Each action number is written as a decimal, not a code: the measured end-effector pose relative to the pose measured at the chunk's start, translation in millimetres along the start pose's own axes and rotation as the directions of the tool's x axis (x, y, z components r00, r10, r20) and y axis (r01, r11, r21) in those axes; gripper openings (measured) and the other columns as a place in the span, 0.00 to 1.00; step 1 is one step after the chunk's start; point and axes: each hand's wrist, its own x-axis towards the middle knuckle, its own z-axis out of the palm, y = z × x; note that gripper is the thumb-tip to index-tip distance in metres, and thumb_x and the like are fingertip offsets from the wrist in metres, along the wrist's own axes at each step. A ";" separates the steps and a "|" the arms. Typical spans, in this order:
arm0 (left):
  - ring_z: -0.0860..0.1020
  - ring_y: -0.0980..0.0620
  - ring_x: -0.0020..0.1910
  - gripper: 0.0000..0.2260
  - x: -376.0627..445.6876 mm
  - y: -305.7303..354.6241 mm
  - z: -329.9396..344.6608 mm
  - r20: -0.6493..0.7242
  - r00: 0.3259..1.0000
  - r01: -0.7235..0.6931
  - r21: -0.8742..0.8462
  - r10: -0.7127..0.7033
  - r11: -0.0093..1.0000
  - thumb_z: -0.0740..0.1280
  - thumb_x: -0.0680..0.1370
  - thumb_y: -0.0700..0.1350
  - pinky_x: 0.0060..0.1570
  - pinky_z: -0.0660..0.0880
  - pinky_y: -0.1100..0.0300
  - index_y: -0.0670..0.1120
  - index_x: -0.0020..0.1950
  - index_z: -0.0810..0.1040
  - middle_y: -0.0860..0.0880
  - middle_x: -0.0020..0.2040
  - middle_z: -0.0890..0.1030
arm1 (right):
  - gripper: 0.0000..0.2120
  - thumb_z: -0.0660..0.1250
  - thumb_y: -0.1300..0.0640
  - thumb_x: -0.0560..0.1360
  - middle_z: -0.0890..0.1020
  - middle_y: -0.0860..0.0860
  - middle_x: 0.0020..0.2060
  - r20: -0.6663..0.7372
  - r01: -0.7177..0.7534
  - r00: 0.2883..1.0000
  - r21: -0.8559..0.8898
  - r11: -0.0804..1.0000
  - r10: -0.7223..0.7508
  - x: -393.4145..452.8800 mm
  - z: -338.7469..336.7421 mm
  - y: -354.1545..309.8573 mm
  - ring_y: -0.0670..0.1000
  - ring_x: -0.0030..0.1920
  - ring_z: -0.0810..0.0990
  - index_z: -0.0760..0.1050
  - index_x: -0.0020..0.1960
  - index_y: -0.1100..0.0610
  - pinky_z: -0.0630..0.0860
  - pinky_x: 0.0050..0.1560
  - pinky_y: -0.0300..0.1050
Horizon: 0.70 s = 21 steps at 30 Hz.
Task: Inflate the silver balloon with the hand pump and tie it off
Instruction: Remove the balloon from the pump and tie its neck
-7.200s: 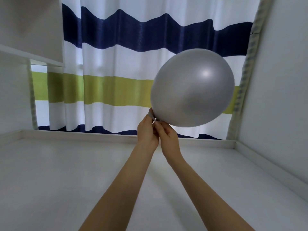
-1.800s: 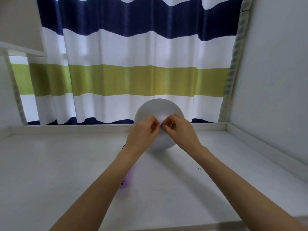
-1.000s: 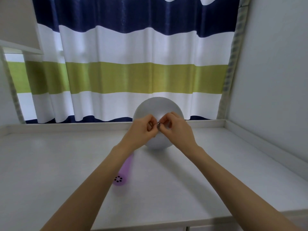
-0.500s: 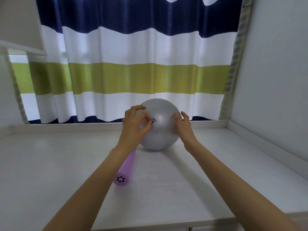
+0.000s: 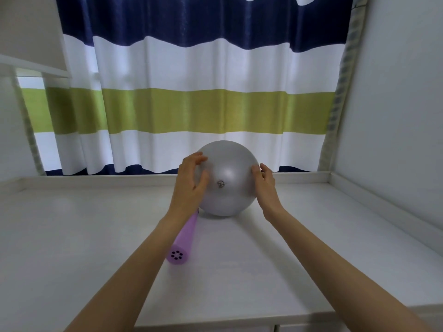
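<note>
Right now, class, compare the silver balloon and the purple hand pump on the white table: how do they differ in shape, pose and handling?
The silver balloon is a round, shiny ball; the purple hand pump is a slim matte tube.
The balloon sits upright, its knot facing the camera; the pump lies flat, its holed end nearest us.
The left hand and right hand flank the balloon; neither holds the pump.
Both rest on the white table.
</note>
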 end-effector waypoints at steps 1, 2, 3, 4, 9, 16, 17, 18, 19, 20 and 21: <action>0.66 0.53 0.65 0.14 -1.8 -2.2 -0.2 -0.017 1.000 0.022 0.012 -0.022 1.000 0.59 0.77 0.42 0.64 0.67 0.50 0.46 0.63 0.71 0.50 0.67 0.70 | 0.28 0.58 0.40 0.78 0.68 0.51 0.70 -0.005 0.015 1.000 0.008 1.000 -0.015 -1.2 0.1 1.3 0.51 0.64 0.70 0.61 0.74 0.50 0.66 0.61 0.45; 0.65 0.52 0.65 0.15 -3.5 -4.4 -0.1 -0.029 0.999 0.039 0.028 -0.038 0.999 0.60 0.78 0.41 0.64 0.66 0.48 0.47 0.64 0.70 0.50 0.67 0.69 | 0.27 0.59 0.41 0.78 0.69 0.51 0.69 -0.010 0.030 0.999 0.010 0.999 -0.030 -2.1 0.4 2.7 0.51 0.64 0.70 0.62 0.73 0.51 0.67 0.61 0.45; 0.65 0.51 0.64 0.15 -5.0 -6.1 0.3 -0.038 0.998 0.044 0.049 -0.043 0.998 0.60 0.78 0.41 0.64 0.66 0.47 0.47 0.65 0.70 0.50 0.67 0.70 | 0.27 0.59 0.41 0.78 0.69 0.51 0.68 -0.013 0.042 0.999 0.008 0.999 -0.042 -2.8 0.9 4.1 0.51 0.65 0.70 0.63 0.73 0.52 0.68 0.63 0.47; 0.66 0.50 0.64 0.15 -6.2 -6.9 0.9 -0.044 0.998 0.039 0.076 -0.035 0.996 0.60 0.78 0.41 0.64 0.65 0.46 0.47 0.65 0.70 0.49 0.66 0.71 | 0.27 0.59 0.41 0.78 0.69 0.51 0.68 -0.015 0.047 0.999 0.005 0.999 -0.047 -3.4 1.4 5.1 0.52 0.66 0.70 0.63 0.73 0.52 0.68 0.66 0.49; 0.65 0.49 0.65 0.17 -9.4 -4.1 4.6 -0.066 0.998 0.020 0.167 -0.010 0.986 0.58 0.76 0.48 0.65 0.63 0.48 0.49 0.64 0.71 0.50 0.66 0.71 | 0.27 0.59 0.41 0.78 0.69 0.52 0.69 -0.019 0.056 0.998 0.000 0.998 -0.056 -4.6 3.1 6.3 0.52 0.67 0.69 0.63 0.73 0.52 0.66 0.69 0.53; 0.59 0.51 0.70 0.19 -13.9 -10.4 8.3 0.032 0.999 0.002 0.121 -0.006 0.993 0.56 0.77 0.53 0.70 0.57 0.48 0.52 0.68 0.68 0.49 0.72 0.63 | 0.28 0.57 0.39 0.78 0.65 0.52 0.71 -0.036 0.031 0.999 -0.017 0.999 -0.032 -5.2 3.4 8.0 0.53 0.69 0.67 0.61 0.74 0.51 0.64 0.71 0.55; 0.59 0.51 0.70 0.19 -13.9 -11.0 8.3 0.029 1.000 0.002 0.121 -0.005 0.993 0.56 0.77 0.53 0.70 0.58 0.47 0.52 0.68 0.68 0.49 0.72 0.63 | 0.28 0.57 0.40 0.78 0.65 0.52 0.71 -0.035 0.032 0.999 -0.020 0.999 -0.033 -5.2 3.5 7.9 0.53 0.69 0.67 0.61 0.74 0.51 0.64 0.71 0.55; 0.60 0.51 0.70 0.19 -14.0 -11.3 8.3 0.028 1.000 -0.002 0.123 -0.001 0.992 0.56 0.77 0.53 0.70 0.58 0.47 0.52 0.68 0.68 0.50 0.72 0.63 | 0.28 0.57 0.40 0.78 0.65 0.52 0.71 -0.035 0.035 0.999 -0.023 0.999 -0.036 -5.2 3.5 7.9 0.53 0.69 0.67 0.61 0.74 0.51 0.64 0.71 0.56; 0.60 0.51 0.70 0.19 -14.3 -11.5 8.2 0.026 1.000 -0.008 0.127 0.005 0.992 0.56 0.77 0.55 0.69 0.58 0.47 0.52 0.67 0.68 0.50 0.71 0.63 | 0.28 0.56 0.40 0.78 0.65 0.52 0.71 -0.035 0.038 0.999 -0.026 0.999 -0.039 -5.5 3.7 7.7 0.53 0.69 0.67 0.61 0.74 0.51 0.64 0.71 0.56; 0.60 0.52 0.70 0.20 -14.7 -11.8 8.1 0.025 1.000 -0.013 0.130 0.009 0.991 0.55 0.76 0.56 0.69 0.59 0.47 0.52 0.67 0.68 0.51 0.71 0.64 | 0.28 0.56 0.40 0.78 0.65 0.52 0.71 -0.037 0.039 0.999 -0.028 0.999 -0.040 -5.8 3.9 7.5 0.53 0.69 0.67 0.61 0.74 0.51 0.64 0.71 0.56; 0.60 0.52 0.70 0.20 -14.8 -12.5 8.2 0.023 1.000 -0.015 0.134 0.012 0.991 0.55 0.76 0.56 0.69 0.59 0.47 0.52 0.67 0.68 0.51 0.71 0.64 | 0.28 0.56 0.40 0.78 0.64 0.53 0.71 -0.039 0.041 0.998 -0.029 0.999 -0.042 -5.8 3.9 7.6 0.54 0.70 0.66 0.61 0.74 0.51 0.63 0.71 0.56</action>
